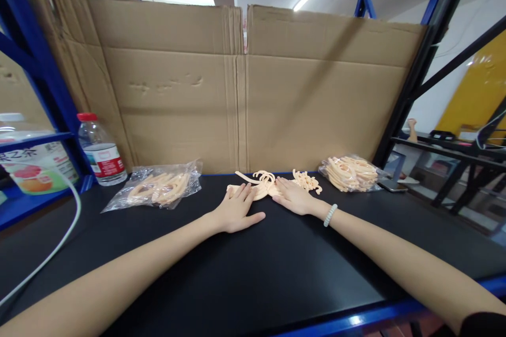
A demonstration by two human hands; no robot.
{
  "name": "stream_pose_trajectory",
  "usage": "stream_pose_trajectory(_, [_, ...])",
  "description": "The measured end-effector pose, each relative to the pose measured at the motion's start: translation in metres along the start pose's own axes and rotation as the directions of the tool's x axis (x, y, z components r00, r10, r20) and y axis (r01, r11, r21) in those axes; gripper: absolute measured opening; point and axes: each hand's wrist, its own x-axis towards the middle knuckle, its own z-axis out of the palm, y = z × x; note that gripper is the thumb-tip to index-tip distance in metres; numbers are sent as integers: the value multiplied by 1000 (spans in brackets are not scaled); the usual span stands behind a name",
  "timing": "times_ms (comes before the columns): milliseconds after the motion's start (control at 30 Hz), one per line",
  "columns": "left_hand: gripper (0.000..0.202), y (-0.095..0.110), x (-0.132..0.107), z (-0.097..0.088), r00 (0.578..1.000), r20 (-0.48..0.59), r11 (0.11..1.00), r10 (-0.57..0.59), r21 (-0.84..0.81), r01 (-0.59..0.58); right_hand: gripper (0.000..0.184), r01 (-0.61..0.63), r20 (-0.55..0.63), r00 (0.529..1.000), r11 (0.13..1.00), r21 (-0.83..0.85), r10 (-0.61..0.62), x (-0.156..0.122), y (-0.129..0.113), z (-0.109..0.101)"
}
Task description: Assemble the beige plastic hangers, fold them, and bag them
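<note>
My left hand [236,209] lies flat on the black table [253,274], fingers stretched out, its fingertips on a small pile of pale orange curved plastic pieces [264,181]. My right hand [294,197] also lies flat and open beside it, fingers on the same pile; a white bead bracelet [330,215] sits on its wrist. More loose pieces [307,181] lie just right of the hands. Neither hand grips anything.
A clear bag of the same pieces [158,187] lies at the left, another heap in plastic [351,172] at the right. A water bottle with a red cap [100,151] stands far left. A cardboard wall [237,89] closes the back. A white cable [59,242] crosses the left.
</note>
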Motion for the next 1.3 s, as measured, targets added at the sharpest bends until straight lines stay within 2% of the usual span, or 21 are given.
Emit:
stream_pose_trajectory(200, [92, -7, 37, -3, 997, -60, 998, -47, 37, 49, 86, -20, -7, 1000, 1000, -14, 20, -1, 0, -1])
stream_pose_trajectory(300, [91, -13, 46, -2, 995, -82, 997, -53, 45, 57, 83, -21, -13, 1000, 1000, -12, 21, -1, 1, 0])
stream_pose_trajectory(533, [76, -16, 34, 2, 981, -195, 996, -22, 78, 37, 81, 10, -12, 1000, 1000, -20, -10, 1, -2, -1])
stream_pose_trajectory(733, [56, -20, 30, 1, 983, -181, 997, -16, 75, 30, 82, 17, -1, 1000, 999, -34, -17, 5, -5, -4])
stream_pose_trajectory(1100, [67, -16, 23, 2, 988, -92, 990, -126, 50, 131, 76, 37, -45, 998, 999, -27, -38, 0, -11, -9])
stream_pose_trajectory(1300, [66, -19, 17, -1, 989, -70, 990, -133, 47, 137, 69, 74, -45, 996, 996, -53, -76, 0, -16, -13])
